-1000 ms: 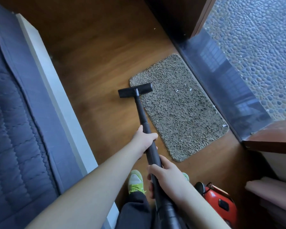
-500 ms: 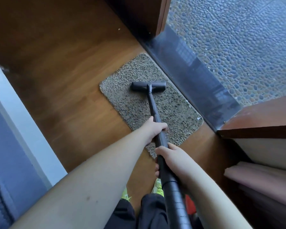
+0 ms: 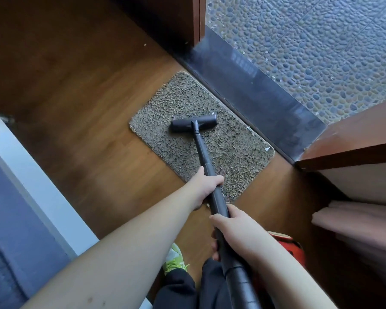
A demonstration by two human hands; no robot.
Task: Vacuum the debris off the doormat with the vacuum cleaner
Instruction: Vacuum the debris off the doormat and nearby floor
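Head-camera footage looked down along a long black vacuum wand (image 3: 202,153) to its flat black T-shaped floor nozzle (image 3: 193,123), which rested on the far half of a shaggy grey-brown rectangular doormat (image 3: 232,150). The mat lay on the dark wooden floor (image 3: 80,90), its long edge just beside the glossy dark threshold strip (image 3: 265,97) of an open doorway, with grey pebbled paving (image 3: 310,41) outside. A few pale specks of debris (image 3: 267,149) showed near the mat's right corner and just beyond the nozzle. The person's left hand (image 3: 204,186) was wrapped around the wand further down, fingers curled under it, over the mat's near edge. The right hand (image 3: 234,230) gripped the thicker upper part of the tube, closer to the body. Below it peeked a red vacuum body (image 3: 292,246) and a lime-green sneaker (image 3: 174,259). A blue quilted mattress (image 3: 7,219) with a white frame ran along the left.
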